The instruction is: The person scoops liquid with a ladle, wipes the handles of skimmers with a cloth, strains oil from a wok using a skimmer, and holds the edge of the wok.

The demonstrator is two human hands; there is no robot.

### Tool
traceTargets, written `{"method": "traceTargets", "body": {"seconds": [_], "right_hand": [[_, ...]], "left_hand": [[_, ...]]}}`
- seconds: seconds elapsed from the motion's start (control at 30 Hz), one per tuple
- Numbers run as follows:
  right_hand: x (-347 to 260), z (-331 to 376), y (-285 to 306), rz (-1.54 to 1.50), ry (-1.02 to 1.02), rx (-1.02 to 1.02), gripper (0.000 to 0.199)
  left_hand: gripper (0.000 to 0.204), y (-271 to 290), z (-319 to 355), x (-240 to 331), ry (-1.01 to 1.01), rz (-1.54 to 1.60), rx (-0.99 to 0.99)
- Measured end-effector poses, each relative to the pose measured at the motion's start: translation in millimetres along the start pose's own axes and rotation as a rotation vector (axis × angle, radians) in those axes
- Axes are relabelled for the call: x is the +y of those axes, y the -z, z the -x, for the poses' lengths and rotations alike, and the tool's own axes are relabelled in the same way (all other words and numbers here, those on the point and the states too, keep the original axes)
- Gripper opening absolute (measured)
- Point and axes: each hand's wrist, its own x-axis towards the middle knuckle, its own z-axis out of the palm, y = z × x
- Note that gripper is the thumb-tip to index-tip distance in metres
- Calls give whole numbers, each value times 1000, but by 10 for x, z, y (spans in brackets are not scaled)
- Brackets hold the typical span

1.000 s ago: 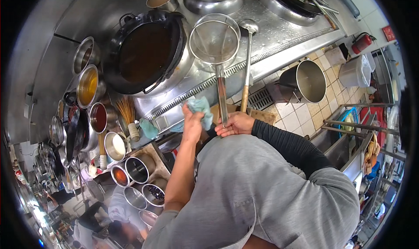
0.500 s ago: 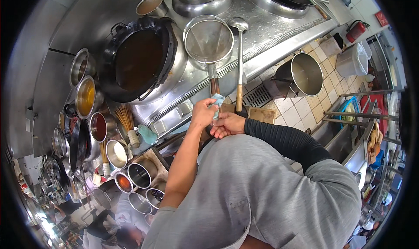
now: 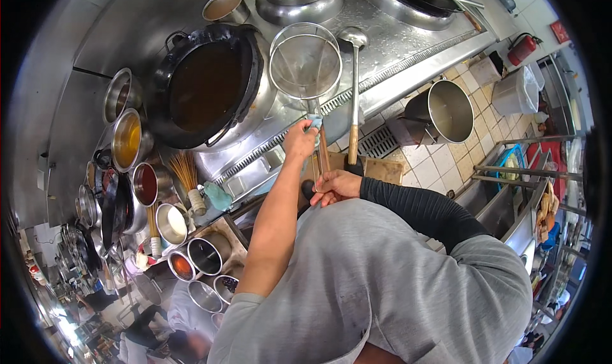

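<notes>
A round wire-mesh strainer with a long wooden handle points away from me over the stove's front edge. My left hand is closed on a light blue cloth, pressed against the handle just below the strainer's metal neck. Lower down, near my body, the fingers of my right hand are wrapped round the end of the same handle. To the right of the strainer lies a steel ladle with a wooden grip, touched by neither hand.
Dark liquid fills a large black wok at the left. Sauce bowls, a bamboo brush and a green cloth sit nearer. A deep steel pot stands at the right. Another person shows at lower left.
My left hand has slid the blue cloth up the handle toward the strainer's head, away from my right hand. More of the wooden handle shows between my hands. My right hand stays at the handle's end.
</notes>
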Motion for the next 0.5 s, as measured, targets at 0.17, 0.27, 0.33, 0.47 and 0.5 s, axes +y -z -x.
{"method": "traceTargets", "body": {"seconds": [0.17, 0.27, 0.33, 0.47, 0.5], "right_hand": [[42, -10, 65, -41, 37, 77, 8], [5, -6, 133, -15, 29, 179, 20], [11, -54, 208, 73, 0, 265, 23], [64, 18, 437, 1526, 297, 768, 46], [15, 62, 364, 1539, 298, 750, 46]], "left_hand": [[30, -63, 40, -97, 69, 210, 172], [25, 22, 206, -334, 105, 409, 346], [22, 92, 400, -512, 125, 744, 375], [13, 389, 1042, -771, 142, 1140, 114], [13, 429, 1221, -771, 146, 1146, 133]]}}
